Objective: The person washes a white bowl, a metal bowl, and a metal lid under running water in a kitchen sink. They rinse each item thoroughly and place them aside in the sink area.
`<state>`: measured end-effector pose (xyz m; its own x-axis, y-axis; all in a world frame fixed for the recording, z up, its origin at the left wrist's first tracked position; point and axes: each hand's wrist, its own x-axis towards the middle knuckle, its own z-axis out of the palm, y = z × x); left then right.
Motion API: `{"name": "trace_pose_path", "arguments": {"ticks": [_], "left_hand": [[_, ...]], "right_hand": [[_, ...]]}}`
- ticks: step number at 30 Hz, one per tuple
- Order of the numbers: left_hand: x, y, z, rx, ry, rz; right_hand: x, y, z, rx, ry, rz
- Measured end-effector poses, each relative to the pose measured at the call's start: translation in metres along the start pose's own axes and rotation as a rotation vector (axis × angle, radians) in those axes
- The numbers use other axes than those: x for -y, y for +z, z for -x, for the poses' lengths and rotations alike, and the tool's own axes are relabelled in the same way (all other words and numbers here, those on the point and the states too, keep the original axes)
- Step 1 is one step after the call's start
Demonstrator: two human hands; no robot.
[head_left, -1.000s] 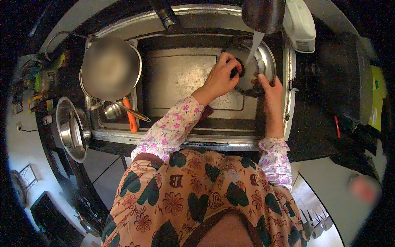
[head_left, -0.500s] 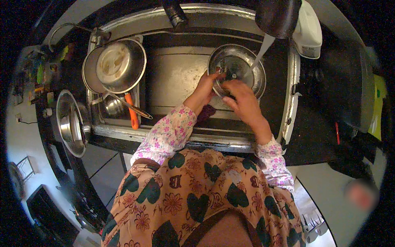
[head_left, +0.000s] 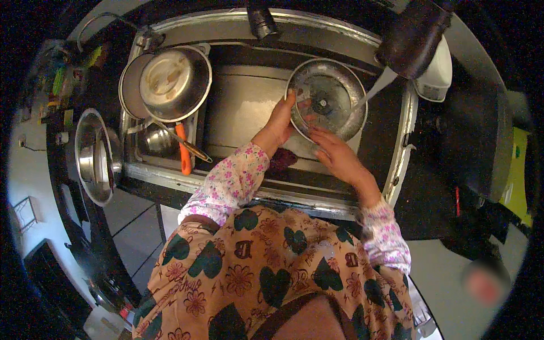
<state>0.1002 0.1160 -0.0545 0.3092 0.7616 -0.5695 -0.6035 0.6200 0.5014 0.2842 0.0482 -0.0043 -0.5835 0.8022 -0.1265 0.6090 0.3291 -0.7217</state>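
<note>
A round glass pot lid [head_left: 340,85] with a wide metal rim is tilted over the sink, its small centre fitting showing. My left hand [head_left: 279,123] grips the lid by its left edge, and some fingers show through the glass. At the near edge, my right hand [head_left: 343,158] touches the rim with its fingers stretched out. A stream of water [head_left: 381,83] runs from the dark tap [head_left: 416,39] onto the right side of the lid. Below my left hand, a dark purple scrubber or cloth [head_left: 282,161] lies in the sink.
A steel pan [head_left: 175,85] lies upside down on another pot at the left, above an orange handle [head_left: 184,150]. Further left stands a wide steel bowl [head_left: 90,164]. The sink's metal rim [head_left: 272,198] runs before me. A white container [head_left: 437,73] stands behind the tap.
My right hand has drawn back from the lid's middle to its near rim, uncovering more glass. My left hand still holds the left edge. The whole view has shifted and turned slightly.
</note>
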Motion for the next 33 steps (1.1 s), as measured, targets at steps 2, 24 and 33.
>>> {"name": "trace_pose_path", "arguments": {"ticks": [2, 24, 33], "left_hand": [[-0.009, 0.002, 0.002, -0.013, 0.074, -0.176], [0.002, 0.035, 0.053, -0.109, 0.746, -0.951], [0.005, -0.038, 0.031, -0.287, 0.610, -1.004]], "right_hand": [[-0.012, -0.021, 0.020, -0.007, 0.121, 0.104], [-0.015, -0.049, -0.079, -0.583, 0.552, -0.822], [0.008, -0.068, -0.043, -0.733, 0.620, -1.228]]}}
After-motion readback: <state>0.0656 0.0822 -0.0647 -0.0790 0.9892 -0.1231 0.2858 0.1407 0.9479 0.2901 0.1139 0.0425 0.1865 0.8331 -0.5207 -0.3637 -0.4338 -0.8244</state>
